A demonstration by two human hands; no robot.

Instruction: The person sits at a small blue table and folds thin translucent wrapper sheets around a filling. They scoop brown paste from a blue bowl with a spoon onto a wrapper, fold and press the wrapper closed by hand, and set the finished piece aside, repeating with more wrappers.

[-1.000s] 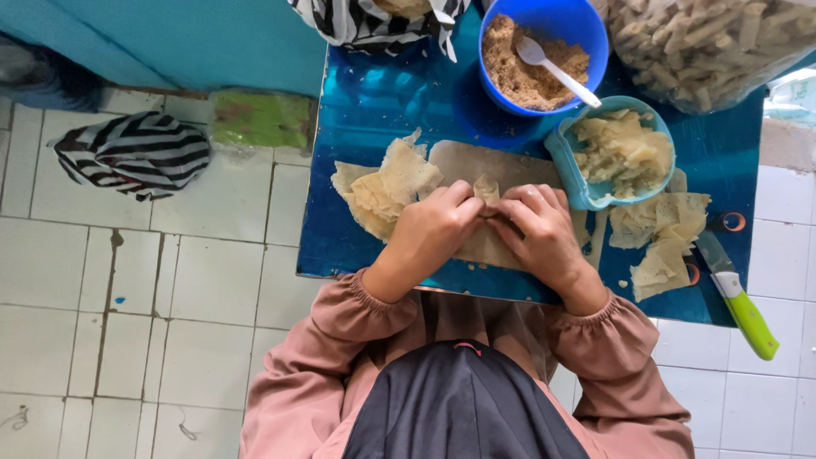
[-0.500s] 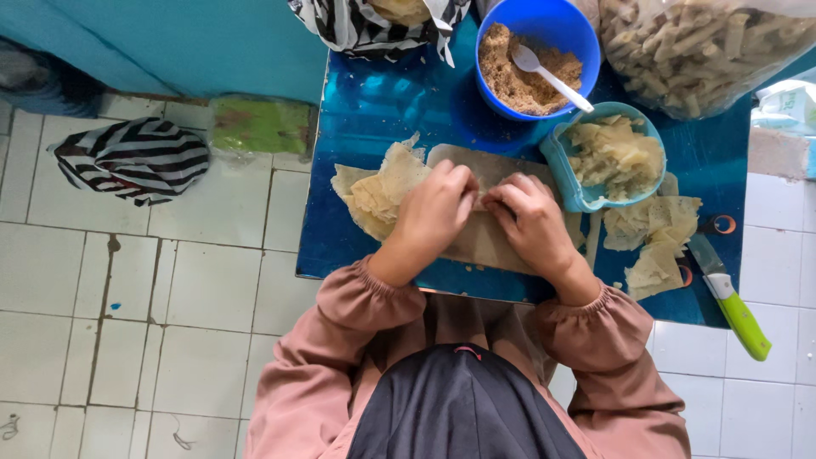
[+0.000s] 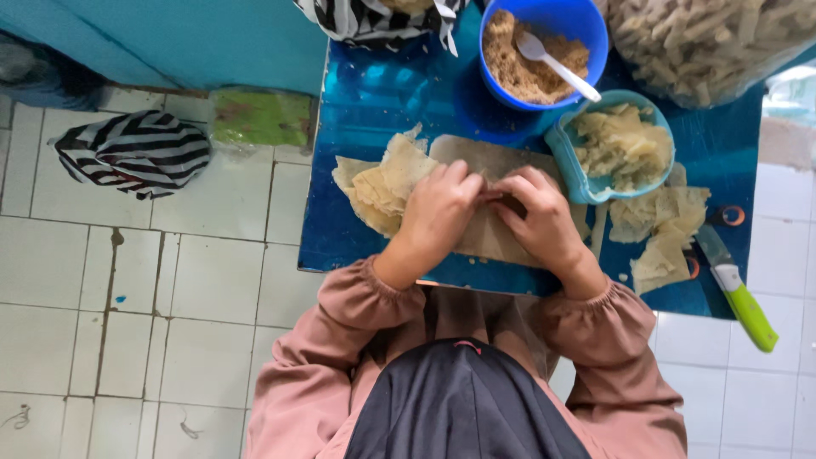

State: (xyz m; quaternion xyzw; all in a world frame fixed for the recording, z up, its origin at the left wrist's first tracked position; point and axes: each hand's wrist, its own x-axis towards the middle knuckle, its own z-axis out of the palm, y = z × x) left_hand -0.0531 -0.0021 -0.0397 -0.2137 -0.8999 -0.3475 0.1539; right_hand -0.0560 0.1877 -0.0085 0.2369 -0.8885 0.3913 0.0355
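Note:
My left hand (image 3: 438, 212) and my right hand (image 3: 544, 223) rest side by side on a brown cutting board (image 3: 489, 157), fingertips meeting at its middle. Between them they pinch a small pale wrapper, mostly hidden under the fingers. A stack of thin pale wrappers (image 3: 382, 183) lies just left of my left hand. Behind the board stands a blue bowl (image 3: 586, 25) of brown crumbly filling with a white spoon (image 3: 557, 66) in it. A light blue tub (image 3: 568, 166) of pale scraps sits close to my right hand.
All this sits on a glossy blue table (image 3: 374, 102) over a white tiled floor. Loose wrappers (image 3: 663, 229) and a green-handled knife (image 3: 741, 293) lie at the right. A clear bag of rolled sticks (image 3: 705, 42) is at the back right, and a striped bag (image 3: 136, 153) is on the floor at the left.
Both hands stay on the board; the fingertips have drawn closer together around the wrapper, with the left hand's fingers curling a little further over it.

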